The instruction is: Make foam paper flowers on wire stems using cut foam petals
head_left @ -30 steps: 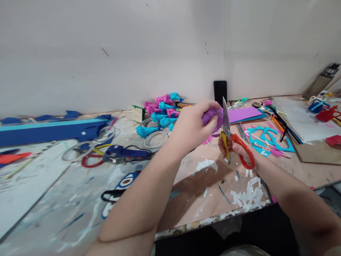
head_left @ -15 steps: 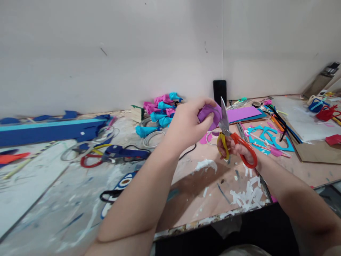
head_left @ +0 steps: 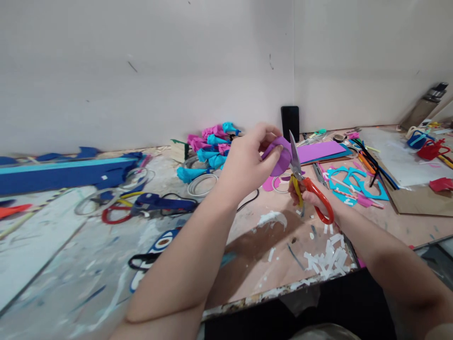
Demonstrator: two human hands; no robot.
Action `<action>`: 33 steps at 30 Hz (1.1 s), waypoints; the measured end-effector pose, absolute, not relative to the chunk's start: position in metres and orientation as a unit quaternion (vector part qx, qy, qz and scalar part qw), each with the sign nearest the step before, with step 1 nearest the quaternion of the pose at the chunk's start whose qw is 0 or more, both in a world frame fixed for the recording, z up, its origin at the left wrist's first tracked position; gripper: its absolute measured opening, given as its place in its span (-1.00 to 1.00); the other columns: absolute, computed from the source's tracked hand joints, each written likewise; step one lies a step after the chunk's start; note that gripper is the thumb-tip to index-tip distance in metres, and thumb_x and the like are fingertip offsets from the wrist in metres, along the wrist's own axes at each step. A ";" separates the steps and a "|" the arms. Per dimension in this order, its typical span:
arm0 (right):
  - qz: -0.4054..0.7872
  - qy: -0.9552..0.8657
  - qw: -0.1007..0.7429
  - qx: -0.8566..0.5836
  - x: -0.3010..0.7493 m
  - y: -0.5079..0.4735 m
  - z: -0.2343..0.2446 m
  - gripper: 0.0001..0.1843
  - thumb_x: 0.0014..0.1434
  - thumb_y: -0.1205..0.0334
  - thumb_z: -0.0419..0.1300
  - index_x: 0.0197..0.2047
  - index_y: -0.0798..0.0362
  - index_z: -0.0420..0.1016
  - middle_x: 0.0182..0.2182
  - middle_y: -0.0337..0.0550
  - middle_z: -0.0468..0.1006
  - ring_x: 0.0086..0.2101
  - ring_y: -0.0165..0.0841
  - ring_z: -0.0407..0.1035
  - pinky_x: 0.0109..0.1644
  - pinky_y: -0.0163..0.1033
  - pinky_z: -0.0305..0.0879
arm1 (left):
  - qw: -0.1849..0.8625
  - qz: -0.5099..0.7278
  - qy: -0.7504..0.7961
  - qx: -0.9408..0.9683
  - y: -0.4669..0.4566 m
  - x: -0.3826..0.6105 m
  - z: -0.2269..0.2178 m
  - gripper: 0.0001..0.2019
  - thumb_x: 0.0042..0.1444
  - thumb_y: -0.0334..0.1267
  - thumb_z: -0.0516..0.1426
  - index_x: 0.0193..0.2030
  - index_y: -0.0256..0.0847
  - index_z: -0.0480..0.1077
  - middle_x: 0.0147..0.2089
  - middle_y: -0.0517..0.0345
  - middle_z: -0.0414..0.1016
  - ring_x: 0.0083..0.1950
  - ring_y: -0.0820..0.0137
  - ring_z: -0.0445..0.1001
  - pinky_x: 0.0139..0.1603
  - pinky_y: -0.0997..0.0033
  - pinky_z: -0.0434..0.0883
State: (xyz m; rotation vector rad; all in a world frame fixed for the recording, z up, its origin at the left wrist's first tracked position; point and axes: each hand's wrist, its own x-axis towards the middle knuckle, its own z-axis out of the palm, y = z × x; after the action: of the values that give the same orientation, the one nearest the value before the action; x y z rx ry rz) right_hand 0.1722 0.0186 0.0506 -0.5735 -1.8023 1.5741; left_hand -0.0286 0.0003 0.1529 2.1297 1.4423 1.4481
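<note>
My left hand [head_left: 247, 163] is raised over the table and pinches a small rounded piece of purple foam [head_left: 279, 158] between thumb and fingers. My right hand [head_left: 311, 200] grips scissors [head_left: 300, 177] with one orange and one yellow handle. Their blades point up and meet the right edge of the purple piece.
White paper snippets [head_left: 329, 259] lie by the table's front edge. A heap of pink and cyan paper cones [head_left: 212, 148] sits behind my left hand, a dark phone [head_left: 290, 123] leans on the wall, and purple sheets [head_left: 320, 151] and cyan cut-outs [head_left: 354, 182] lie right. Blue strips [head_left: 67, 172] and cables [head_left: 120, 203] lie left.
The purple piece has been turned in my left hand and now shows a flatter, rounder face. The scissors stay at its right edge, shifted slightly left.
</note>
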 end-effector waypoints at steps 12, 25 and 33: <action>0.531 -0.733 0.334 -0.263 0.174 0.021 0.053 -0.29 0.06 -0.48 0.23 -0.19 0.07 0.45 -0.35 -0.16 0.44 -0.35 -0.34 0.32 -0.26 -0.22 0.29 | -0.005 0.422 0.495 0.759 -0.001 -0.027 0.155 -0.66 0.22 -0.34 0.07 0.05 -0.21 0.59 -0.17 0.07 0.63 -0.20 0.33 0.55 -0.13 0.33 0.48; 0.538 -0.730 0.339 -0.251 0.172 0.022 0.047 -0.27 0.07 -0.51 0.21 -0.16 0.06 0.45 -0.32 -0.13 0.43 -0.33 -0.31 0.33 -0.26 -0.22 0.29 | -0.004 0.449 0.489 0.748 0.004 -0.021 0.147 -0.70 0.32 -0.23 0.05 -0.05 -0.16 0.62 -0.26 0.05 0.58 -0.23 0.28 0.51 -0.13 0.31 0.43; 0.552 -0.714 0.345 -0.257 0.171 0.022 0.046 -0.27 0.04 -0.49 0.25 -0.14 0.06 0.47 -0.33 -0.14 0.44 -0.31 -0.30 0.34 -0.24 -0.20 0.30 | 0.003 0.448 0.495 0.744 0.008 -0.023 0.145 -0.72 0.30 -0.25 0.06 -0.07 -0.13 0.61 -0.28 0.04 0.58 -0.17 0.23 0.52 -0.05 0.28 0.45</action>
State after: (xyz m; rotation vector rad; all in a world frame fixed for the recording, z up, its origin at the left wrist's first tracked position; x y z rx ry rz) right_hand 0.1713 0.0221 0.0464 -0.6678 -1.8545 1.4339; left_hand -0.0228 0.0079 0.1448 2.3349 1.5528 1.4053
